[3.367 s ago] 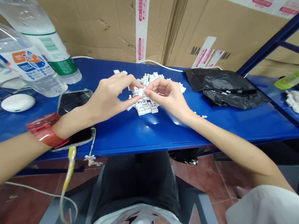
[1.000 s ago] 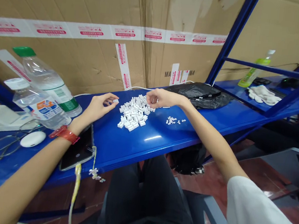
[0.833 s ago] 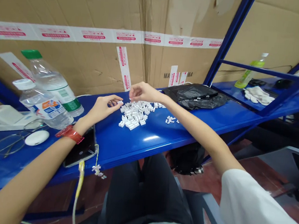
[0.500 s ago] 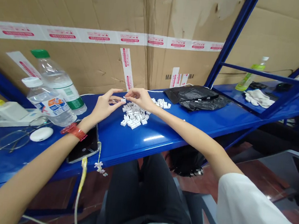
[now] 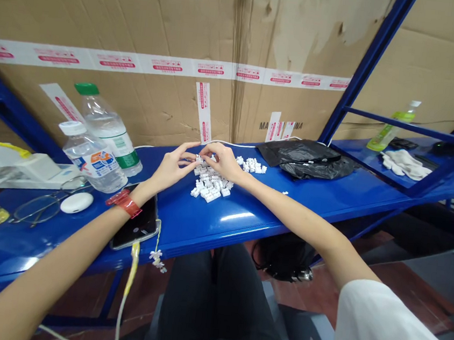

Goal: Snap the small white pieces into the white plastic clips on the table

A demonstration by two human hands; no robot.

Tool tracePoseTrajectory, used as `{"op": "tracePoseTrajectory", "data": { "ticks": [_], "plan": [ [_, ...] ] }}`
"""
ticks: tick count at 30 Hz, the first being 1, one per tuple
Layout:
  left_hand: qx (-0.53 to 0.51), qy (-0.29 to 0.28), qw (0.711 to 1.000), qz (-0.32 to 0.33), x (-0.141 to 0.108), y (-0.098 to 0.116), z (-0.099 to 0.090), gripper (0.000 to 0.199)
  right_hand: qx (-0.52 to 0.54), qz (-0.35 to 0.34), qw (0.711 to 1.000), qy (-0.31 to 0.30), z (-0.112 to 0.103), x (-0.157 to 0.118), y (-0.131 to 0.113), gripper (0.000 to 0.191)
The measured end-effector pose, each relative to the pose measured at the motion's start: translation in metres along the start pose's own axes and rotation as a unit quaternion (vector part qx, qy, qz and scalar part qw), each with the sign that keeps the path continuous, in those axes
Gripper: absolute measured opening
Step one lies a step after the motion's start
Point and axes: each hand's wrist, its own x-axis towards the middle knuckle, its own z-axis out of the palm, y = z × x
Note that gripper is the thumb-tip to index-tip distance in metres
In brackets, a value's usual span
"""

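Several small white plastic pieces (image 5: 211, 183) lie heaped on the blue tabletop, and a smaller cluster (image 5: 252, 165) sits behind and to the right. My left hand (image 5: 173, 167) is at the heap's left edge, thumb and fingertips pinched on a small white piece (image 5: 199, 159). Close against it from the right, my right hand (image 5: 223, 161) has its thumb and fingers pinched at the same spot. Whether it grips that piece or another is too small to tell. A red band circles my left wrist.
Two bottles (image 5: 96, 164) (image 5: 113, 131) stand left, near glasses (image 5: 38, 208), a white case (image 5: 76, 203) and a power strip (image 5: 44, 172). A phone (image 5: 140, 223) lies under my left wrist. Black plastic bags (image 5: 309, 160) lie right, gloves (image 5: 406, 163) beyond the blue frame.
The view has shifted, so the whole scene sits further right. Both hands have stayed together at the heap, and my fingertips have closed in around the small piece.
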Motion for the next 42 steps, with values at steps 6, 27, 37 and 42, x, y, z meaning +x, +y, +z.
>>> {"op": "tracePoseTrajectory", "data": {
  "ticks": [6, 27, 37, 42],
  "plan": [
    [0.003, -0.006, 1.0, 0.011, -0.001, -0.001, -0.001, 0.066, -0.029, -0.013, 0.999, 0.003, 0.001, -0.003, -0.005, 0.012],
    [0.067, 0.066, 0.995, 0.033, -0.002, 0.007, -0.007, 0.036, -0.084, 0.126, 0.983, -0.102, -0.09, 0.003, -0.003, 0.017],
    [0.024, 0.061, 0.998, 0.016, -0.007, 0.016, 0.002, 0.029, -0.093, 0.245, 0.899, -0.351, -0.137, -0.016, -0.035, 0.024],
    [0.011, 0.131, 0.991, -0.022, -0.01, 0.011, 0.001, 0.036, -0.219, 0.301, 0.827, -0.422, -0.142, -0.035, -0.053, 0.042]
  ]
}}
